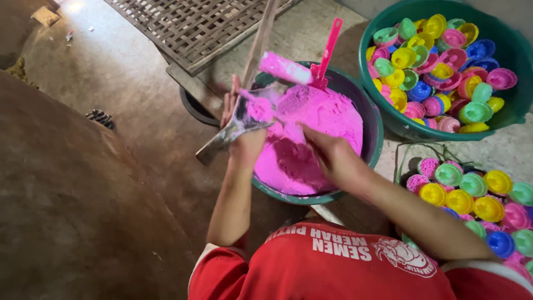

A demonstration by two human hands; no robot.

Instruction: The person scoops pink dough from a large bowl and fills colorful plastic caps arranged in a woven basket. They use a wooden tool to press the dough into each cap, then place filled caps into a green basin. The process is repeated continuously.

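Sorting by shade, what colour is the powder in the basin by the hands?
Bright pink powder, clearest in the head view.

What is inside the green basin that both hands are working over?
The green basin holds pink powder, heaped almost to the rim, with a pink scoop standing at the back. The powder covers the bottom.

You are over a bare concrete floor (139, 94), dusty and stained. Directly on it sits a green basin (373, 145) heaped with pink powder. Just beside it, to your upper right, stands a larger green tub (513, 55) full of coloured plastic caps. A woven bamboo mat (194, 25) lies farther off, and a dark round lid (194, 108) shows beside the basin.
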